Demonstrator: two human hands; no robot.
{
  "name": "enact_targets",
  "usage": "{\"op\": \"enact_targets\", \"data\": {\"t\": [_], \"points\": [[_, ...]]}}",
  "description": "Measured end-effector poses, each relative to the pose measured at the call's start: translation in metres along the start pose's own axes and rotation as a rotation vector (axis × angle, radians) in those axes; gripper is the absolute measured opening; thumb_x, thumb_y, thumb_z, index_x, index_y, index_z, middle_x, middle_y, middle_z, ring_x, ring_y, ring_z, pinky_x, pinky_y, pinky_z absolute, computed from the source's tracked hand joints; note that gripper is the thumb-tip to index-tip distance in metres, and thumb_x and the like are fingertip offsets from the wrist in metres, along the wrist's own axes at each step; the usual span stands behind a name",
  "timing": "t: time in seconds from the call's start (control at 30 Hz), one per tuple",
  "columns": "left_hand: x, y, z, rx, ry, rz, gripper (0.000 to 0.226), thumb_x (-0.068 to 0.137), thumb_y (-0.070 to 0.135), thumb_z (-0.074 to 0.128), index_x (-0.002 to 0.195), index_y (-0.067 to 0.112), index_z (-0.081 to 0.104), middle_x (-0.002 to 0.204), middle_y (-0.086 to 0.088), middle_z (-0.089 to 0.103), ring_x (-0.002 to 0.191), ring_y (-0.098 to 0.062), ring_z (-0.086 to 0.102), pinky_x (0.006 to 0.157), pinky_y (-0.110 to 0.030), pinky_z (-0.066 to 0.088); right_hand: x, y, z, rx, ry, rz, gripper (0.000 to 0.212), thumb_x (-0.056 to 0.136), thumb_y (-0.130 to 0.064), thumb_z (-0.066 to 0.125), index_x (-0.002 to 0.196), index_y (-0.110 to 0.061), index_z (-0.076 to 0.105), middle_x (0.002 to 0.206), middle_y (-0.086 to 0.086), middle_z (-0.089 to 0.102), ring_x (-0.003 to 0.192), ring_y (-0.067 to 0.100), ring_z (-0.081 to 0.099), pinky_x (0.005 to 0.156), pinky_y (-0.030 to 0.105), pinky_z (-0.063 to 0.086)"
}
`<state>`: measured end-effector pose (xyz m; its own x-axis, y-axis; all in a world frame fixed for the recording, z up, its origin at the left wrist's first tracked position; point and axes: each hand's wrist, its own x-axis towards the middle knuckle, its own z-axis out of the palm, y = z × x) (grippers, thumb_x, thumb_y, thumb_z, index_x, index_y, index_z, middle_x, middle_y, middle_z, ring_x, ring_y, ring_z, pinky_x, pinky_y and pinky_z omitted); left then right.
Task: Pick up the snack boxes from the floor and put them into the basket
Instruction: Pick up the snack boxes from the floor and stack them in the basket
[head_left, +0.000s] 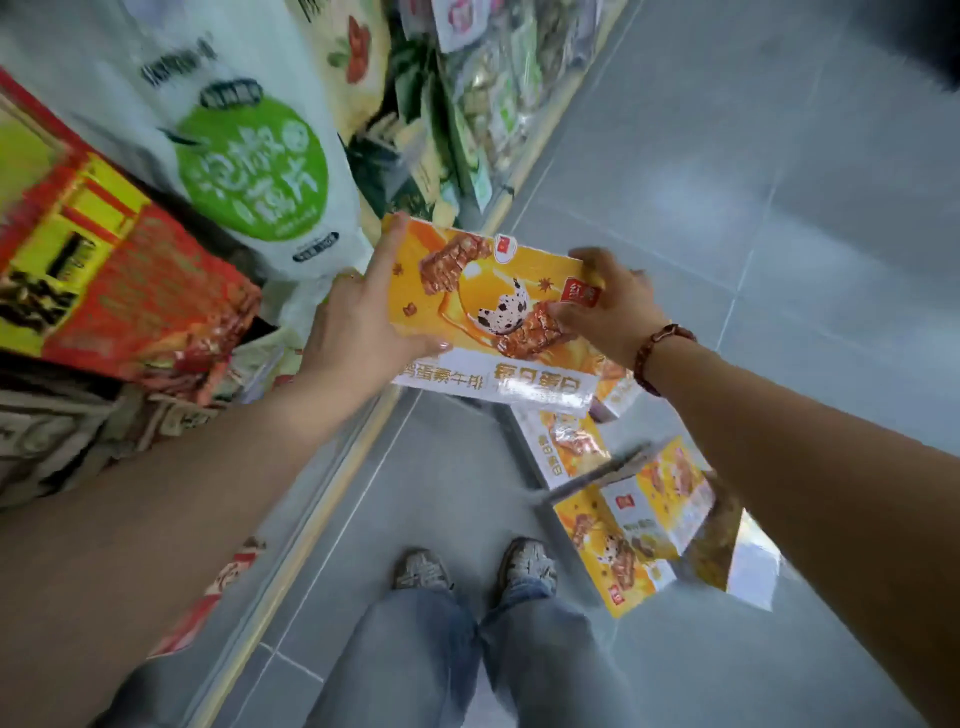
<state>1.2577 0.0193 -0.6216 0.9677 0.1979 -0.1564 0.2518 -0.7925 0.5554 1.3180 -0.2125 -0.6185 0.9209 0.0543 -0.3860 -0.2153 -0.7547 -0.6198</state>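
Note:
I hold an orange and white snack box (483, 291) flat in front of me, well above the floor. My left hand (358, 322) grips its left edge, fingers along the side and thumb on the printed face. My right hand (608, 306) grips the right edge with the thumb on the face; a bead bracelet sits on that wrist. Below lie several more of the same boxes (613, 545), one (569, 447) partly hidden under the held box. A thin grey bar (597, 475) crosses them. Whether it belongs to the basket I cannot tell.
Store shelves run along the left, with a red and yellow carton (114, 291), a white bag with a green circle (249, 166) and green packets (467, 104) further back. Grey tiled floor (753, 218) spreads to the right. My shoes (421, 569) stand beside the shelf base.

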Motion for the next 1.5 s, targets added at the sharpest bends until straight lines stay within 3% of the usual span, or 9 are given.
{"op": "enact_targets", "data": {"t": [0.2, 0.43, 0.63, 0.73, 0.8, 0.97, 1.07, 1.23, 1.5], "points": [[-0.051, 0.082, -0.127, -0.049, 0.162, 0.071, 0.113, 0.064, 0.047, 0.081, 0.143, 0.051, 0.000, 0.105, -0.015, 0.053, 0.092, -0.029, 0.053, 0.078, -0.038, 0.046, -0.072, -0.108, -0.119, -0.103, 0.110, -0.216, 0.063, 0.079, -0.039, 0.070, 0.134, -0.037, 0.040, 0.120, 0.014, 0.043, 0.105, 0.028, 0.054, 0.092, 0.028, 0.041], [-0.102, 0.152, -0.245, 0.001, 0.408, 0.153, 0.113, 0.066, 0.046, 0.079, 0.147, 0.043, 0.001, 0.090, -0.010, 0.050, 0.077, -0.023, 0.049, 0.063, -0.032, 0.038, -0.139, -0.203, -0.206, -0.121, 0.228, -0.475, 0.063, 0.079, -0.044, 0.069, 0.135, -0.039, 0.039, 0.120, 0.012, 0.042, 0.084, 0.025, 0.055, 0.086, 0.032, 0.047], [-0.173, 0.181, -0.291, 0.023, 0.588, 0.084, 0.113, 0.066, 0.042, 0.081, 0.145, 0.047, 0.000, 0.118, -0.018, 0.053, 0.106, -0.030, 0.050, 0.080, -0.031, 0.036, -0.188, -0.243, -0.240, -0.142, 0.226, -0.690, 0.062, 0.077, -0.048, 0.070, 0.132, -0.041, 0.041, 0.124, 0.012, 0.042, 0.084, 0.026, 0.059, 0.086, 0.038, 0.052], [-0.217, 0.181, -0.299, 0.027, 0.667, -0.006, 0.115, 0.064, 0.046, 0.081, 0.145, 0.049, -0.001, 0.117, -0.016, 0.055, 0.103, -0.029, 0.052, 0.077, -0.031, 0.039, -0.217, -0.257, -0.241, -0.177, 0.186, -0.807, 0.061, 0.079, -0.048, 0.068, 0.133, -0.040, 0.040, 0.130, 0.013, 0.040, 0.076, 0.018, 0.055, 0.082, 0.033, 0.049], [-0.251, 0.175, -0.300, 0.033, 0.731, -0.091, 0.115, 0.063, 0.049, 0.080, 0.145, 0.048, 0.000, 0.110, -0.014, 0.056, 0.094, -0.028, 0.053, 0.073, -0.031, 0.040, -0.238, -0.268, -0.233, -0.197, 0.125, -0.892, 0.061, 0.080, -0.047, 0.067, 0.134, -0.041, 0.039, 0.132, 0.014, 0.039, 0.073, 0.014, 0.052, 0.084, 0.032, 0.047], [-0.360, 0.149, -0.302, 0.063, 0.867, -0.304, 0.111, 0.066, 0.047, 0.079, 0.149, 0.037, 0.006, 0.073, 0.001, 0.046, 0.064, -0.017, 0.044, 0.050, -0.028, 0.030, -0.297, -0.301, -0.179, -0.259, -0.112, -1.086, 0.061, 0.081, -0.047, 0.065, 0.135, -0.040, 0.037, 0.134, 0.015, 0.037, 0.109, 0.033, 0.054, 0.089, 0.035, 0.045], [-0.431, 0.129, -0.303, 0.091, 0.926, -0.483, 0.112, 0.067, 0.048, 0.078, 0.147, 0.042, -0.001, 0.070, -0.002, 0.043, 0.057, -0.013, 0.042, 0.047, -0.025, 0.028, -0.342, -0.319, -0.132, -0.256, -0.257, -1.207, 0.061, 0.081, -0.046, 0.065, 0.134, -0.038, 0.037, 0.129, 0.018, 0.043, 0.123, 0.035, 0.043, 0.094, 0.041, 0.046], [-0.559, 0.099, -0.299, 0.021, 1.072, -0.724, 0.112, 0.068, 0.041, 0.081, 0.142, 0.052, -0.001, 0.094, -0.004, 0.047, 0.077, -0.018, 0.045, 0.060, -0.030, 0.035, -0.448, -0.336, -0.047, -0.238, -0.461, -1.418, 0.060, 0.078, -0.048, 0.066, 0.131, -0.045, 0.039, 0.132, 0.013, 0.047, 0.118, 0.031, 0.048, 0.090, 0.034, 0.045], [-0.784, 0.047, -0.277, 0.035, 1.203, -1.053, 0.113, 0.066, 0.032, 0.084, 0.141, 0.054, 0.002, 0.086, 0.001, 0.053, 0.074, -0.018, 0.050, 0.060, -0.029, 0.037, -0.655, -0.314, 0.088, -0.203, -0.707, -1.591, 0.056, 0.079, -0.049, 0.067, 0.127, -0.040, 0.041, 0.115, 0.009, 0.050, 0.086, 0.025, 0.054, 0.068, 0.027, 0.037]]}}
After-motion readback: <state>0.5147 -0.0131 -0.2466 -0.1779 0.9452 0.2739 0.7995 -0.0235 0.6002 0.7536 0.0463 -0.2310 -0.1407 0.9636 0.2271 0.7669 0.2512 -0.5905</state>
